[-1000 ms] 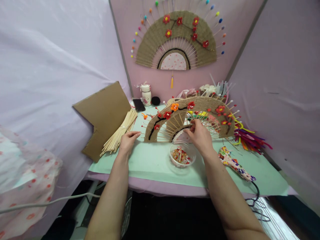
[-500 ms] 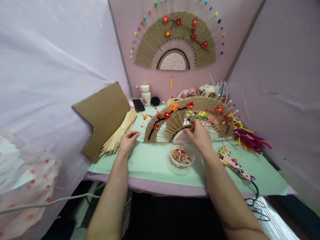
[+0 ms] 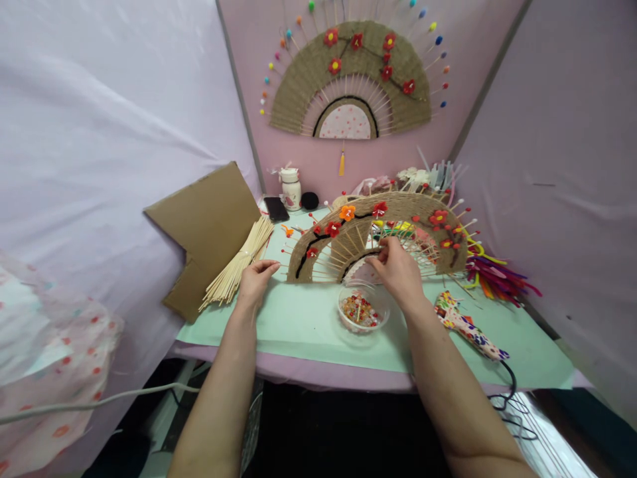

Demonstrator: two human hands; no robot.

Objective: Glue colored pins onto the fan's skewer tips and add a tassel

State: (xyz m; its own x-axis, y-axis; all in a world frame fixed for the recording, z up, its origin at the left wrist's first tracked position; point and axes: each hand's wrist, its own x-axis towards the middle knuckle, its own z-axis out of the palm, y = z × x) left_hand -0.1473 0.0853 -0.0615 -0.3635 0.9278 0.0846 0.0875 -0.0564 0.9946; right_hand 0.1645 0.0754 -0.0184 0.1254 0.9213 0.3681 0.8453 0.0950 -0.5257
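1. The woven fan (image 3: 401, 201) stands on the desk (image 3: 298, 318), before the person.
2. Left hand (image 3: 255, 280): fingers are pressed together beside its left end; whether they pinch something, I cannot tell.
3. Right hand (image 3: 402, 272): fingers seem to pinch its inner arch.
4. Flowers (image 3: 333, 229) and many tip beads (image 3: 468, 210) are already on; the lowest left edge probably remains.

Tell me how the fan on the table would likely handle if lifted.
The fan will probably feel light for its size, being thin sticks and cord with open gaps. Its closely wound cord band should give some stiffness, though it may flex. The slender bead-tipped sticks past its rim look fragile and could snag.
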